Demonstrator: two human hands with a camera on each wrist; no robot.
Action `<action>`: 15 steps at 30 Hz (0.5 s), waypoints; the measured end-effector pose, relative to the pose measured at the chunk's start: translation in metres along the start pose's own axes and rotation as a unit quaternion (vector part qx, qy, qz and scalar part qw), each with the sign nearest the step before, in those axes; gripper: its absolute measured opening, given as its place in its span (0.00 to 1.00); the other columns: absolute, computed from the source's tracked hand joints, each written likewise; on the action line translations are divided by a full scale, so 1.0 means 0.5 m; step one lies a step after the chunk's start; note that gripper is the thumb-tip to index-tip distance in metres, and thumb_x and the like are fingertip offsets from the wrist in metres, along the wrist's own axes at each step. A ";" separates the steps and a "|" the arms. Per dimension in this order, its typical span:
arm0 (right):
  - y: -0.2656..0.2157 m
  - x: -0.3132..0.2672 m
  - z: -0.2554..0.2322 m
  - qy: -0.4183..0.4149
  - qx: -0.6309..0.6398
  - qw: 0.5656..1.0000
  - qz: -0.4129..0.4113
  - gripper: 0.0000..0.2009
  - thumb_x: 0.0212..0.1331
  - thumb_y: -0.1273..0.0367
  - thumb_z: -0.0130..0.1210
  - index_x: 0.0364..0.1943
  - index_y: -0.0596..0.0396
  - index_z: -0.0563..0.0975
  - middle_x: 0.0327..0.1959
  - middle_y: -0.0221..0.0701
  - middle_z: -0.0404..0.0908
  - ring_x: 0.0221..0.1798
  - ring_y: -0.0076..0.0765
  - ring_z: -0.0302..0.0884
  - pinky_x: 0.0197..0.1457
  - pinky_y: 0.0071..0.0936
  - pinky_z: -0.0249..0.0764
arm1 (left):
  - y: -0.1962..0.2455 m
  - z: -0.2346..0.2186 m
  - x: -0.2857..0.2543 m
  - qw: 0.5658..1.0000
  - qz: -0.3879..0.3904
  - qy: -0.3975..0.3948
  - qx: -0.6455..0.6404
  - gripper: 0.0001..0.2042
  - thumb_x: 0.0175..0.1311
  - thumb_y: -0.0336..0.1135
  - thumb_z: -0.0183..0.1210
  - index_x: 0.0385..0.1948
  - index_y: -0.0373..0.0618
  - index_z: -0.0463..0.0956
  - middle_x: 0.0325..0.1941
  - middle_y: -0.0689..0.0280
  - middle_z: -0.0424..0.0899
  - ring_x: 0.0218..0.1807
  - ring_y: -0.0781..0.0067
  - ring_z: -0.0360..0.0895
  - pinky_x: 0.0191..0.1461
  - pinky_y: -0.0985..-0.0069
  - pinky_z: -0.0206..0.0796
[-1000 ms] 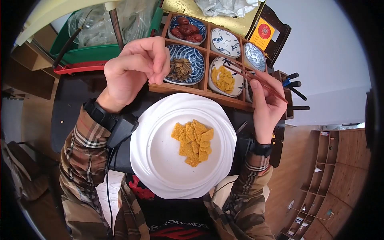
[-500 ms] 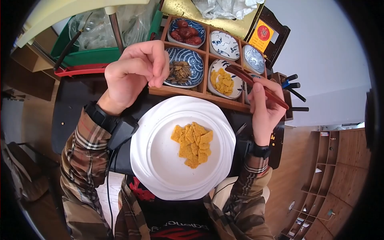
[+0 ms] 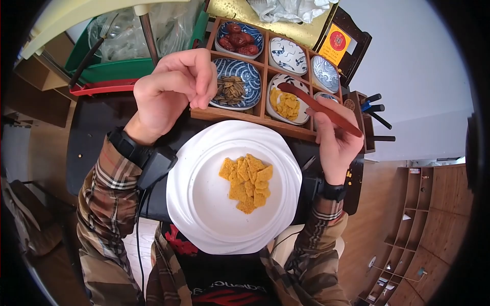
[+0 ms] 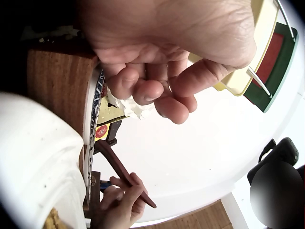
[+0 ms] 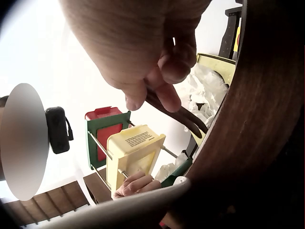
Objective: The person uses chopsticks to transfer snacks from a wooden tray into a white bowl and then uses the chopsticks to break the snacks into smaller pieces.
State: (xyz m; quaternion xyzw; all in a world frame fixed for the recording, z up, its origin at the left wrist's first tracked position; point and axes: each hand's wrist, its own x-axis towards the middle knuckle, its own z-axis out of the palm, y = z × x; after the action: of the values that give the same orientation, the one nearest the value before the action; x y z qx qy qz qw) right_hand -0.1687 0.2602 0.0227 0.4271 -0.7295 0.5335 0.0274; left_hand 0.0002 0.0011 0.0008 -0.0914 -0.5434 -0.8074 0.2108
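Observation:
My right hand point(image 3: 338, 145) holds reddish-brown wooden tongs point(image 3: 315, 105), their tips over a small patterned bowl point(image 3: 274, 84) of yellow chip pieces point(image 3: 286, 106). The right wrist view shows the two tong arms point(image 5: 183, 116) close together at the tips, with nothing visible between them. In the air left of the sunflower seeds point(image 3: 230, 92) is my left hand point(image 3: 171, 92), fingers loosely bent, thumb by the forefinger. No object shows in it in the left wrist view. Below both hands, a white plate point(image 3: 178, 204) carries a pile of yellow-orange chips point(image 3: 245, 178).
A divided wooden tray point(image 3: 255, 120) holds several patterned bowls, one with red dates point(image 3: 238, 40). On its right is a wooden holder point(image 3: 368, 135) with black-handled items. A green bin point(image 3: 112, 71) with plastic bags stands back left; crumpled white paper point(image 3: 291, 10) lies behind.
The tongs have turned in my right hand, from two thin arms apart to a broad side facing up, and their tips moved slightly left. My left hand and the plate stay nearly still.

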 end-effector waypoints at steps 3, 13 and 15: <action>-0.002 -0.003 0.001 -0.016 -0.017 1.000 -0.003 0.12 0.58 0.79 0.66 0.46 0.61 0.84 0.43 0.33 0.88 0.40 0.22 0.82 0.45 0.19 0.77 | 0.000 0.001 0.000 1.000 -0.005 0.004 -0.008 0.06 0.51 0.32 0.47 0.22 0.41 0.70 0.21 0.61 0.75 0.24 0.77 0.69 0.30 0.81 0.57; -0.008 0.002 0.006 -0.067 -0.079 0.991 -0.079 0.15 0.52 0.77 0.70 0.46 0.58 0.84 0.41 0.36 0.88 0.38 0.30 0.86 0.44 0.22 0.80 | 0.009 0.016 0.002 0.999 -0.021 0.033 0.023 0.03 0.47 0.32 0.48 0.20 0.45 0.65 0.19 0.64 0.71 0.23 0.76 0.63 0.30 0.79 0.55; -0.006 0.001 0.007 -0.065 -0.076 0.992 -0.078 0.15 0.52 0.77 0.70 0.45 0.57 0.84 0.41 0.36 0.88 0.38 0.32 0.86 0.44 0.23 0.80 | 0.010 0.015 0.001 0.999 -0.023 0.032 0.022 0.03 0.47 0.32 0.48 0.20 0.45 0.65 0.19 0.64 0.71 0.23 0.76 0.63 0.30 0.80 0.56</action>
State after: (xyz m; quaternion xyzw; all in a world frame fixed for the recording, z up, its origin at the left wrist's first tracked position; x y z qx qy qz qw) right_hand -0.1657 0.2570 0.0239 0.5136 -0.7325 0.4435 0.0539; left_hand 0.0012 0.0064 0.0080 -0.0484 -0.5555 -0.8026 0.2119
